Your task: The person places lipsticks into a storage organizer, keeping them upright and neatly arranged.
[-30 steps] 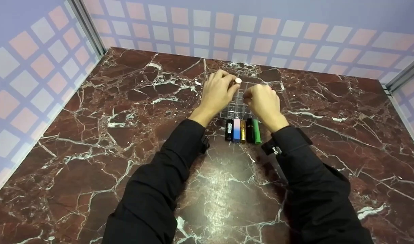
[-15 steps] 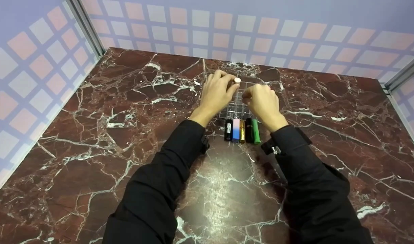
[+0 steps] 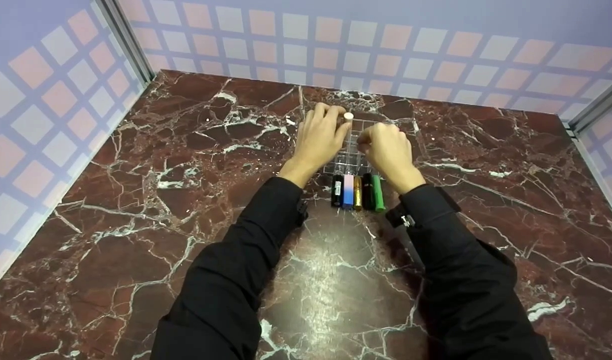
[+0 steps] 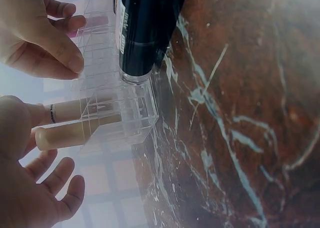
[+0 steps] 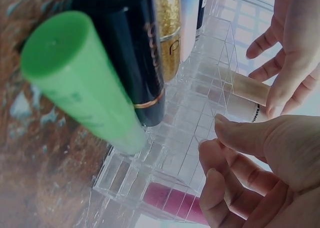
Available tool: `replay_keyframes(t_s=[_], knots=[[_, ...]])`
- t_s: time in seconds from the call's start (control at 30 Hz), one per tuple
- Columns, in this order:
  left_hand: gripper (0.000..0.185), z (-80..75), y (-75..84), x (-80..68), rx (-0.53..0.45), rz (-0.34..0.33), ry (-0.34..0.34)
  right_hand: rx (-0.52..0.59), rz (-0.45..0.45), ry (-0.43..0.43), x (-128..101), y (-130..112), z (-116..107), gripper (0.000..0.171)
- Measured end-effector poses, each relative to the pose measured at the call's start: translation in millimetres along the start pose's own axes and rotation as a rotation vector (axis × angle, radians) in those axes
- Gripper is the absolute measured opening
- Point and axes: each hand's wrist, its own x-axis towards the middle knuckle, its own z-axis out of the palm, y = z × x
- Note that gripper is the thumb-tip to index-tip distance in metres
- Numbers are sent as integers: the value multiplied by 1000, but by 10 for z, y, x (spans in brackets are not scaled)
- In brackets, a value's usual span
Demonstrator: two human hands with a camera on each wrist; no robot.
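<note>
The left hand (image 3: 320, 136) is at the far left of a clear organizer (image 3: 349, 162), fingers spread beside a pale-topped beige cosmetic tube (image 3: 348, 116) standing in it. In the left wrist view its thumb lies close by the ends of two tubes: this beige tube (image 4: 65, 134) and a paler lettered tube (image 4: 67, 111); whether it touches them I cannot tell. Opposite, the right hand (image 3: 388, 152) has curled fingers, thumb and index pinching at the organizer's upper edge. A pink tube (image 5: 172, 200) stands in the organizer behind those fingers, partly hidden.
Along the near side of the organizer runs a row: a black tube (image 3: 337, 191), a pink-blue tube (image 3: 348, 191), a gold tube (image 3: 358, 193), another black tube (image 3: 368, 192) and a green tube (image 3: 379, 193). Patterned panels (image 3: 356, 47) border the marbled table (image 3: 195, 280).
The left hand's fingers have parted from the pale-topped tube, whose upper end now shows between finger and thumb. The right hand has stayed in place.
</note>
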Motion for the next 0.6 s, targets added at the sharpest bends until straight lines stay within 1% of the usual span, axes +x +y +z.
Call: replay_keyframes(t_s=[0.43,0.6], knots=[[40,-16,-15,-23,-6,0,5,0,2,2,-7,-10,4,10],[38,-40,-37,-41,-27,4,17,-4,3,0,-4,-10,-5,11]])
